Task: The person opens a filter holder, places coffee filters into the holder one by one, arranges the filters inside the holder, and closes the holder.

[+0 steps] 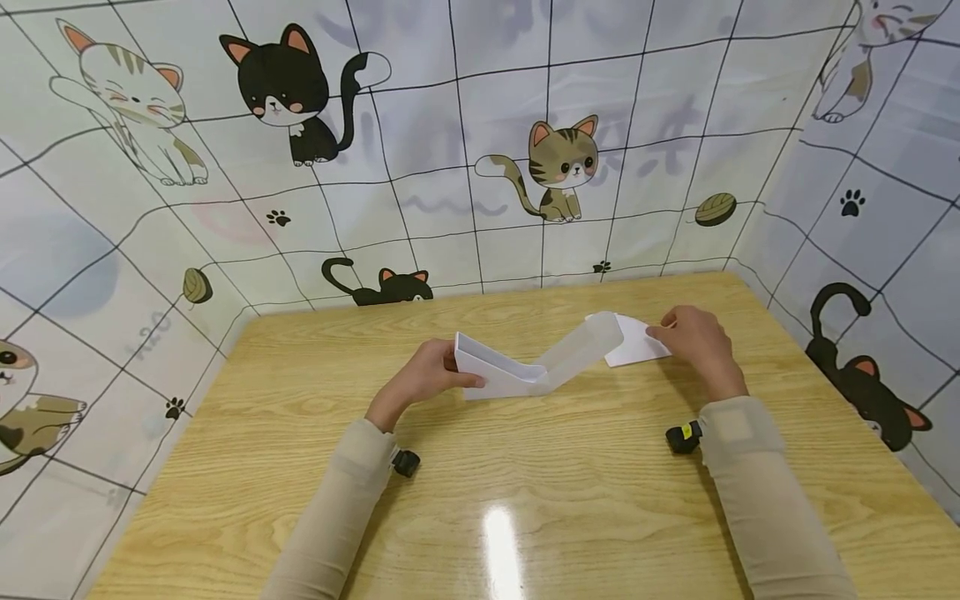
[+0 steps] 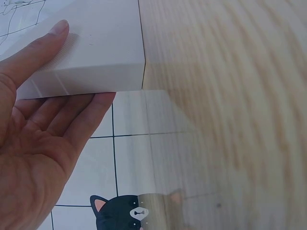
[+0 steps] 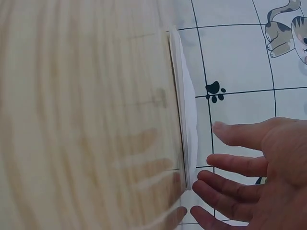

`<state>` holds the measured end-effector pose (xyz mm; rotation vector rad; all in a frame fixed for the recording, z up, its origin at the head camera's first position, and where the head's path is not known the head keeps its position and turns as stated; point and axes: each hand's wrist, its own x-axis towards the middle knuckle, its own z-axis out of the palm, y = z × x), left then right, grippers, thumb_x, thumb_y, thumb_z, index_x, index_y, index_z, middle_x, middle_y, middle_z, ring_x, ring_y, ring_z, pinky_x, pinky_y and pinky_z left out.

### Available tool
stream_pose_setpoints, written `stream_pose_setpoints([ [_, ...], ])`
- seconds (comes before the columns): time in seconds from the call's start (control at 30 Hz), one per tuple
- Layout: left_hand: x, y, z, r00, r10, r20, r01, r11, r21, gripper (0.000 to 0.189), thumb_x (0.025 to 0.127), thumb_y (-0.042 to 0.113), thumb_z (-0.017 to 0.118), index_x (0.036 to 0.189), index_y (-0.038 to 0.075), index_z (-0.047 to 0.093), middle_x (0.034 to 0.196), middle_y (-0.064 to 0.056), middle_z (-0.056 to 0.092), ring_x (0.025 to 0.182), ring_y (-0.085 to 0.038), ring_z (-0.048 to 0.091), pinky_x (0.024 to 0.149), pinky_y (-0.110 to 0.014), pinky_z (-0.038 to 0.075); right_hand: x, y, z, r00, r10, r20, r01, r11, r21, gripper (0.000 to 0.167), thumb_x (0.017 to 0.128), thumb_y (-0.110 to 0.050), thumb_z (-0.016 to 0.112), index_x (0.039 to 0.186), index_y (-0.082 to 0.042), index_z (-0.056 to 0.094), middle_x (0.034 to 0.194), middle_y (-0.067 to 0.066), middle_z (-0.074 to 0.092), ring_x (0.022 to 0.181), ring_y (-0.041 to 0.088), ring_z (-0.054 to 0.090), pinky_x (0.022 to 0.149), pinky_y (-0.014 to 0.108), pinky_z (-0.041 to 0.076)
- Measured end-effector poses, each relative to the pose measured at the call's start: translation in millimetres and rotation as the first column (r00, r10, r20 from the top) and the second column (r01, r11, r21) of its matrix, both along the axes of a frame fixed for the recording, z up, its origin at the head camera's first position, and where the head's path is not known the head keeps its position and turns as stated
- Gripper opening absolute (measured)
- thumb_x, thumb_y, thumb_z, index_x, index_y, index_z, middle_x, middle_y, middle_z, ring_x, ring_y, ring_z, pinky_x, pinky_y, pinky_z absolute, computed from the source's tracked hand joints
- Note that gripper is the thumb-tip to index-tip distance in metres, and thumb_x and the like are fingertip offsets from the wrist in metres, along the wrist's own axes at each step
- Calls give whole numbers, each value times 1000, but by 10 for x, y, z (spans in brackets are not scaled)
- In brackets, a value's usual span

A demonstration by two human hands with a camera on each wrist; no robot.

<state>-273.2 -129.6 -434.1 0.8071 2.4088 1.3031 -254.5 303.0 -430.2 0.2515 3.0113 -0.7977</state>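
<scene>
The left hand grips a white case by its outer end, the thumb laid flat along the broad face and the other fingers tucked against the opposite side. The case reaches to the right from these fingers, its narrow opening facing upward, and whether its lower edge rests on the tabletop is hard to tell. A translucent flap joins the far end of the case, well to the right of the left fingers, and slants up toward the right hand. That hand's fingers are loosely extended with the thumb held apart, just beside the near end of a thin stack of white sheets; contact between fingertips and sheets cannot be made out. The stack lies to the left of the right fingers, its far end partly behind the flap, and the right wrist view shows its layered edges. Behind each set of fingers, a small black camera sits at the wrist by a beige sleeve. Beyond both hands rises a white wall covering with a dark grid and cartoon cats.
</scene>
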Motion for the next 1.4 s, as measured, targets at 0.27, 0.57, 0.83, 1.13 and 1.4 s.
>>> stream_pose_setpoints([
  [0.27, -1, 6, -6, 1000, 0, -2, 0, 1000, 0, 36, 88, 14, 84, 121, 6, 71, 114, -12, 78, 93, -17, 77, 73, -27, 57, -2, 64, -38, 998, -29, 55, 29, 1000, 2, 56, 99, -38, 65, 131, 8, 58, 136, 34, 56, 116, 53, 54, 85, 61, 47],
  [0.57, -13, -3, -15, 1000, -5, -7, 5, 1000, 2, 36, 88, 14, 84, 120, 7, 71, 114, -12, 78, 92, -17, 77, 73, -27, 57, -1, 78, -53, 995, -22, 96, 20, 1000, 23, 50, 94, -33, 73, 124, 6, 63, 128, 31, 61, 104, 48, 59, 77, 55, 48],
  [0.83, -15, -6, -21, 1000, -5, -12, 6, 1000, 7, 36, 87, 13, 84, 120, 6, 72, 113, -13, 78, 91, -16, 77, 73, -27, 57, -2, 85, -56, 996, -21, 84, 20, 1000, 9, 42, 92, -31, 76, 112, 6, 68, 116, 27, 65, 93, 39, 58, 72, 47, 46],
  [1.13, -11, -5, -30, 1000, -1, -18, 1, 1000, 0, 35, 87, 14, 85, 119, 6, 72, 112, -12, 79, 90, -15, 77, 72, -26, 56, 15, 95, -81, 1000, 12, 29, -12, 1000, -13, 26, 93, -18, 73, 100, 6, 69, 107, 26, 67, 84, 35, 56, 70, 44, 45],
  [1.4, -15, -2, -15, 1000, 3, -20, -3, 1000, -12, 34, 88, 14, 84, 118, 7, 73, 113, -11, 78, 89, -15, 76, 72, -26, 57, 30, 73, -67, 1000, -15, 12, 15, 1000, 10, 24, 94, -14, 67, 105, 7, 69, 113, 30, 67, 92, 42, 61, 73, 49, 49],
])
